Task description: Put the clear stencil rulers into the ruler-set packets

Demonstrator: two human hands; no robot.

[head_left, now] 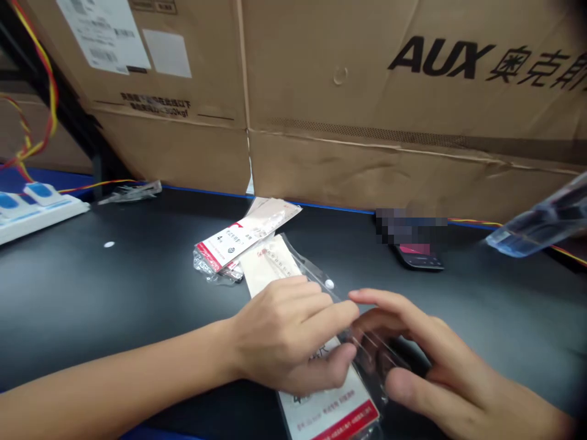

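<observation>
A clear plastic bag with a white and red printed card (270, 263) lies on the black table (92, 293) in front of me. My left hand (293, 333) rests on its middle, fingers curled and pinching the bag's edge. My right hand (435, 366) meets it from the right, fingers bent around the clear plastic at the bag's side. Behind lies a second similar packet (243, 238), flat and untouched.
Large brown cardboard boxes (367, 98) wall off the back of the table. A white and blue power strip (32, 205) with red and yellow wires sits far left. A dark phone (419, 256) lies at the back right, a clear plastic piece (541, 223) beyond it.
</observation>
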